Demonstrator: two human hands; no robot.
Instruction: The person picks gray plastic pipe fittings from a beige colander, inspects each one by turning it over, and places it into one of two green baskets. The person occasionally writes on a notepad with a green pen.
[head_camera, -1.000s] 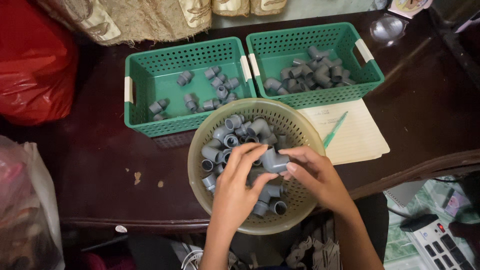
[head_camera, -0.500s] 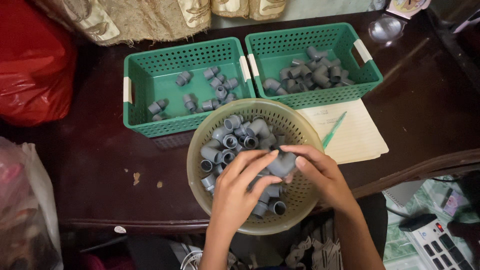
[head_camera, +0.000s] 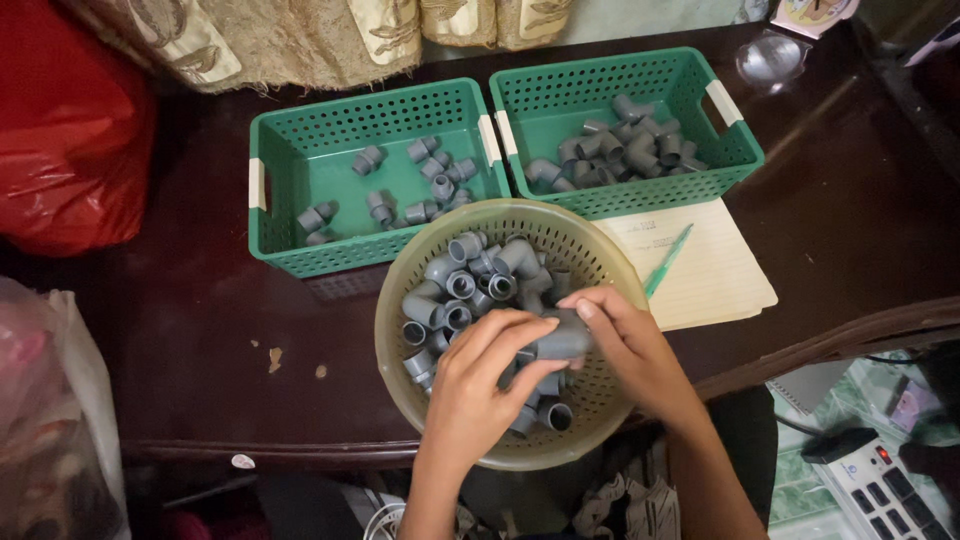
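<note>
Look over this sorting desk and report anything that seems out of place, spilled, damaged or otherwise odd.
Little stands out. Two small pale scraps lie on the dark table, left of the round basket. Otherwise the grey fittings sit inside the baskets, and the left hand and right hand hold one fitting between them.

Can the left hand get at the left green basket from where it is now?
Probably yes. The left hand is over the round basket, sharing a grey pipe fitting with the right hand. The left green basket sits just beyond, open-topped, nothing between.

Both hands (head_camera: 560, 365) grip a grey pipe fitting (head_camera: 563, 338) over the round basket (head_camera: 392, 318).
</note>
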